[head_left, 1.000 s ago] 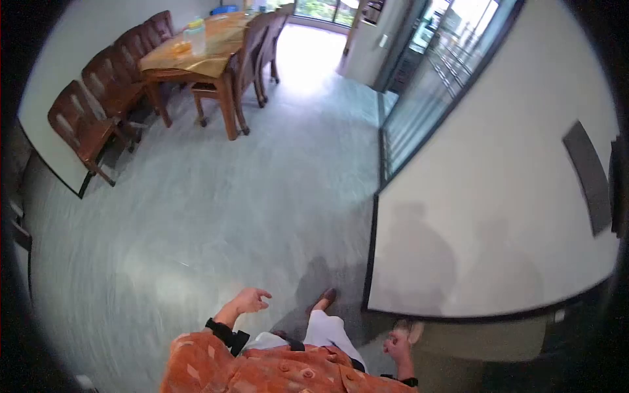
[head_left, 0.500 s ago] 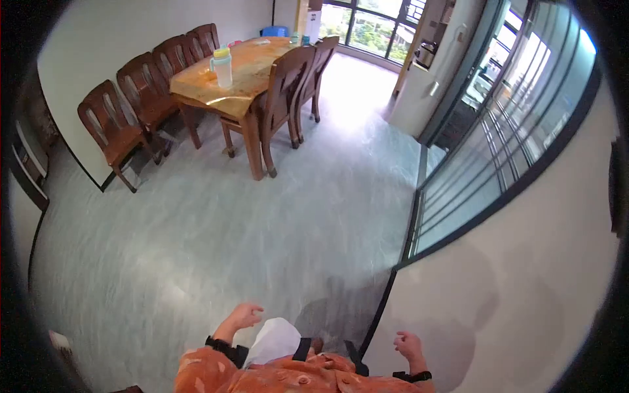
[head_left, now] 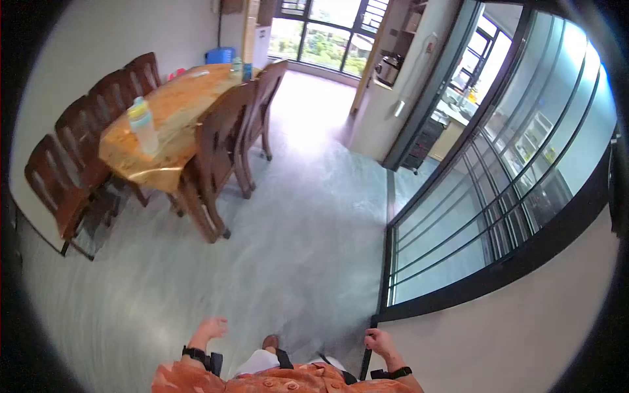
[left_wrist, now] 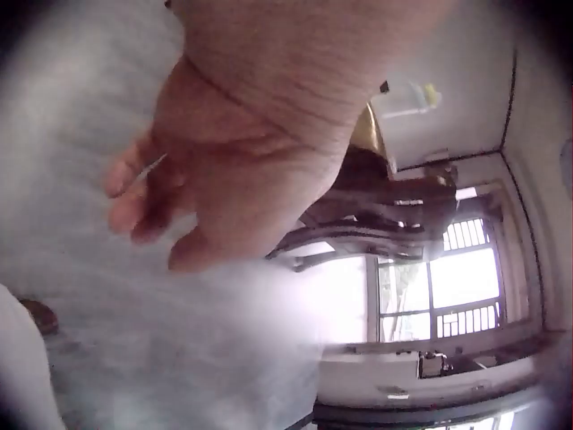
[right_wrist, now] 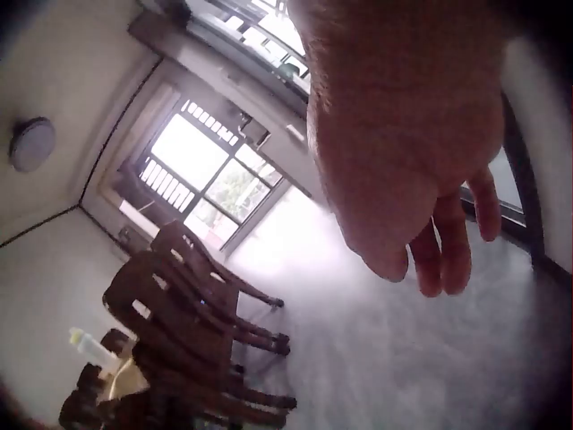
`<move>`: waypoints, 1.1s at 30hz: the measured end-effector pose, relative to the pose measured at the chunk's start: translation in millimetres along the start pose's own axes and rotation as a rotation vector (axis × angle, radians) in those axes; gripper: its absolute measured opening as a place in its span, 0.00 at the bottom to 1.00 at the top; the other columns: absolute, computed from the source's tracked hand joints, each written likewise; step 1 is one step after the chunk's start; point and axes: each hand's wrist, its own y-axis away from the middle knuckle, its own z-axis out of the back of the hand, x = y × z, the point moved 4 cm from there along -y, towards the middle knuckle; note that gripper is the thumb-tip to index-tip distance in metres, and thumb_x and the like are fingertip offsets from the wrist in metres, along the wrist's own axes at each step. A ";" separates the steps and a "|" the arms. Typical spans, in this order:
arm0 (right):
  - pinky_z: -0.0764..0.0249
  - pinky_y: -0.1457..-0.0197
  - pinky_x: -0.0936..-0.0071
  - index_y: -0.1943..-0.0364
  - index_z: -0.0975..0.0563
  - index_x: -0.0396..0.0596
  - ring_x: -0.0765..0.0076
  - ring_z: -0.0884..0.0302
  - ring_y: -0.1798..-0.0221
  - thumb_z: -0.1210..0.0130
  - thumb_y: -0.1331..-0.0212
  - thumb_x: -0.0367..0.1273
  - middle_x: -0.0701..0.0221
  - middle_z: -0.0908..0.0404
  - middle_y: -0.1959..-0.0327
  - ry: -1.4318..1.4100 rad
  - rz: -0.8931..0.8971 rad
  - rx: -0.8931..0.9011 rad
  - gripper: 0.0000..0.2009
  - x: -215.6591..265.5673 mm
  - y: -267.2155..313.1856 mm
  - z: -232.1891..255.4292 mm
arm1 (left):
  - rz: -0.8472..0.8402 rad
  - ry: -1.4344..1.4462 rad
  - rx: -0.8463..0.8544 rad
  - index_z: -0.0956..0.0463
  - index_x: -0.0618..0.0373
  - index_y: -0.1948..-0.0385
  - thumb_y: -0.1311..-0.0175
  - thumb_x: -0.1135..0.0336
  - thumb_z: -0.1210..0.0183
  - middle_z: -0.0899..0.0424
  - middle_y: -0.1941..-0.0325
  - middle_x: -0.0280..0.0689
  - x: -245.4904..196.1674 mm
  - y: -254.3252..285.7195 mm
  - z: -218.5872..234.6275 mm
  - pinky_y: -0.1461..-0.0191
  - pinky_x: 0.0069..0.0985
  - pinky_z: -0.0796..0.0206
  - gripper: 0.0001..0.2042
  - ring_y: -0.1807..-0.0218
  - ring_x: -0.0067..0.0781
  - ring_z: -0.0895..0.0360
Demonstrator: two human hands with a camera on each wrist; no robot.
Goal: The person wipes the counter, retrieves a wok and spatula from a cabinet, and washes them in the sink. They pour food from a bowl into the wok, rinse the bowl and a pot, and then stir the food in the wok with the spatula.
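Both hands are empty and held out in front of the body above the grey floor. The left hand (head_left: 210, 327) is at the lower left of the head view; in the left wrist view the same hand (left_wrist: 242, 170) has loosely bent fingers and touches nothing. At the lower right of the head view is the right hand (head_left: 381, 342), beside the corner of the low wall. The right wrist view shows this hand (right_wrist: 412, 170) with relaxed fingers hanging apart, nothing in them.
A wooden dining table (head_left: 177, 124) with a jug (head_left: 143, 128) on it stands at the left, dark chairs (head_left: 226, 134) along both sides. At the right are a barred glass partition (head_left: 472, 203) and a doorway. Tall windows (head_left: 327, 33) lie at the far end.
The table and chairs appear nearer and lower, and more of the glass partition and doorway shows. One brown shoe is visible ahead of the body. Both hands remain empty.
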 end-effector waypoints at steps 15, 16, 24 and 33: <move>0.26 0.71 0.76 0.58 0.25 0.40 0.73 0.22 0.76 0.49 0.48 0.31 0.66 0.20 0.76 -0.216 -0.133 -0.184 0.14 57.1 -278.8 191.7 | -0.260 -0.227 0.062 0.24 0.60 0.59 0.56 0.72 0.43 0.20 0.75 0.37 -290.5 -298.4 24.9 0.71 0.24 0.30 0.17 0.76 0.26 0.23; 0.26 0.71 0.76 0.57 0.25 0.41 0.73 0.22 0.76 0.49 0.48 0.32 0.66 0.20 0.76 -0.213 -0.091 -0.176 0.15 65.0 -308.6 209.5 | -0.095 -0.171 0.070 0.23 0.56 0.59 0.55 0.71 0.42 0.19 0.74 0.38 -303.9 -301.8 32.6 0.70 0.25 0.30 0.17 0.75 0.27 0.22; 0.28 0.59 0.65 0.58 0.23 0.49 0.54 0.23 0.65 0.50 0.51 0.37 0.57 0.21 0.72 -0.148 0.015 -0.154 0.16 146.1 -497.4 298.8 | 0.115 -0.001 0.001 0.23 0.58 0.61 0.55 0.71 0.42 0.21 0.79 0.39 -361.4 -384.4 70.8 0.78 0.25 0.32 0.15 0.82 0.27 0.24; 0.27 0.65 0.70 0.58 0.23 0.48 0.62 0.22 0.72 0.49 0.52 0.37 0.63 0.20 0.75 -0.144 -0.160 -0.278 0.16 174.0 -604.4 383.0 | -0.221 -0.381 0.174 0.24 0.60 0.62 0.55 0.77 0.47 0.22 0.79 0.41 -540.1 -600.8 138.1 0.76 0.30 0.32 0.14 0.79 0.33 0.24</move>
